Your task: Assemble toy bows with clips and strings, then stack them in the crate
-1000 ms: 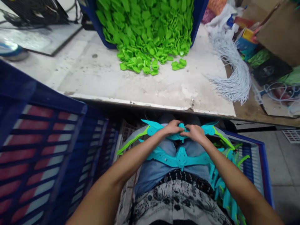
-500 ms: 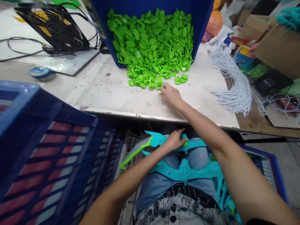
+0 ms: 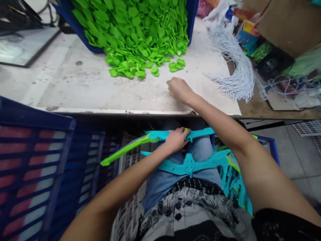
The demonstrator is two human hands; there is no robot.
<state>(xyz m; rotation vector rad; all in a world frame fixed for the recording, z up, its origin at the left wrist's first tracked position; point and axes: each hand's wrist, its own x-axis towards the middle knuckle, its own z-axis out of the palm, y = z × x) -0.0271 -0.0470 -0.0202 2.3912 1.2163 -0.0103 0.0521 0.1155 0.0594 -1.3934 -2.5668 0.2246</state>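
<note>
My left hand (image 3: 175, 139) is closed around a turquoise bow-shaped plastic part (image 3: 202, 132) above my lap. A long lime-green arm (image 3: 125, 151) extends from its left end, and a bit of green shows by my fingertips at its middle. Over the table, my right hand (image 3: 181, 91) is pinched, with the edge of a small green plastic piece (image 3: 169, 88) peeking out at its fingertips. Similar green pieces (image 3: 140, 40) are heaped beyond it, spilling from a tipped blue bin (image 3: 192, 23). Across my thighs lies a second turquoise bow-shaped part (image 3: 173, 167).
Blue slatted crates (image 3: 57, 124) stand at my left. By my right thigh, a blue crate (image 3: 274, 150) sits near piled turquoise parts (image 3: 238, 187). A bundle of white cords (image 3: 238, 77) lies on the table's right, beside a cardboard box (image 3: 291, 26). The table edge (image 3: 112, 112) runs above my knees.
My right hand has drawn back from the green heap with a small green piece in its fingers. My left hand still holds the turquoise part, now tilted differently. The view has shifted.
</note>
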